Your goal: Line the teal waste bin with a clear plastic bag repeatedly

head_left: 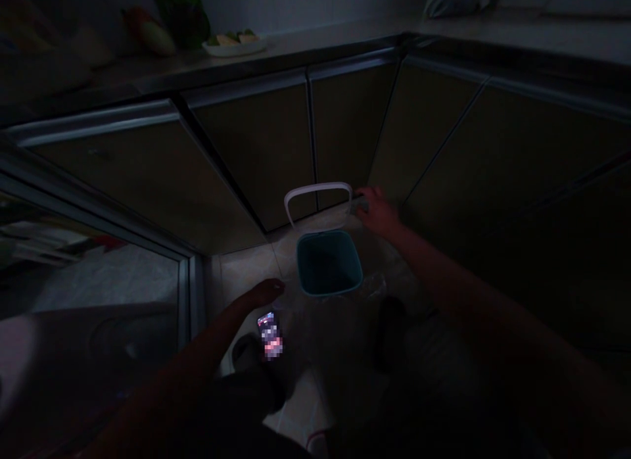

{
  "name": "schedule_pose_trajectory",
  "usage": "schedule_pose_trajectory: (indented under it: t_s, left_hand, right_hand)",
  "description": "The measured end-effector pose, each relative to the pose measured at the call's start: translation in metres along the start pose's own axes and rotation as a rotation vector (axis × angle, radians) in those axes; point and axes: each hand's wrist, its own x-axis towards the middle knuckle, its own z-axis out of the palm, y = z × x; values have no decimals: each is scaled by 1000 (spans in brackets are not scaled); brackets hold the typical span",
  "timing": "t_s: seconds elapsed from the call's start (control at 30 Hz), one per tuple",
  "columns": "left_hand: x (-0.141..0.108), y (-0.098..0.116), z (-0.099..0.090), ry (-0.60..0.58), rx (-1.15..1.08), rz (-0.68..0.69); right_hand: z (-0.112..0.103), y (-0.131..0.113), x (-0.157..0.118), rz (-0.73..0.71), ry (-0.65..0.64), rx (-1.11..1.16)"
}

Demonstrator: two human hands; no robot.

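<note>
A teal square bin (329, 265) with its white handle (318, 188) raised stands on the floor, its inside dark. Thin clear plastic bag film (375, 286) spreads about the bin, showing as faint creases and shine. To the left of the bin, my left hand (266, 292) is closed, its fingers pinching the film's edge. My right hand (378, 212) is beyond the bin's right corner near the handle, fingers curled on the film. Darkness hides much of the bag's outline and the fingertips.
A lit phone (270, 337) lies by my left foot. Cabinet doors (251, 150) meet in a corner behind the bin. On the counter above stands a plate of food (235, 46). A metal-framed glass door (185, 294) is at left.
</note>
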Motion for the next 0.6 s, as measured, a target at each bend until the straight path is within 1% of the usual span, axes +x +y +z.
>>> schedule_pose_trajectory:
  t_s: [0.03, 0.07, 0.1, 0.2, 0.23, 0.27, 0.3, 0.37, 0.43, 0.5, 0.57, 0.6]
  left_hand:
    - [3, -1, 2, 15, -17, 8]
    - [5, -2, 3, 33, -37, 17]
    - [7, -3, 5, 52, -61, 24]
    - [10, -6, 10, 115, -152, 30]
    - [10, -7, 12, 135, -189, 30]
    - [10, -7, 14, 151, -231, 32]
    - [10, -7, 15, 163, -276, 37]
    - [8, -7, 17, 170, -375, 50]
    - [3, -7, 18, 165, -471, 61]
    - [-4, -7, 17, 157, -551, 65]
    - [-14, -7, 12, 139, -619, 69]
    - [-19, -6, 9, 111, -666, 67]
  right_hand:
    - [1, 3, -5, 46, -24, -44]
    - [3, 8, -11, 88, -97, -90]
    - [7, 13, -18, 122, -236, -129]
    - [27, 32, -47, 196, -793, -158]
    - [34, 38, -60, 227, -932, -149]
    - [42, 44, -72, 260, -1022, -140]
    - [49, 48, -85, 282, -1070, -136]
    - [59, 56, -107, 291, -1110, -141]
    - [63, 60, -121, 266, -1133, -142]
    - [60, 62, -129, 231, -1181, -123]
    - [50, 63, -132, 203, -1244, -72]
    - [43, 62, -132, 176, -1257, -27]
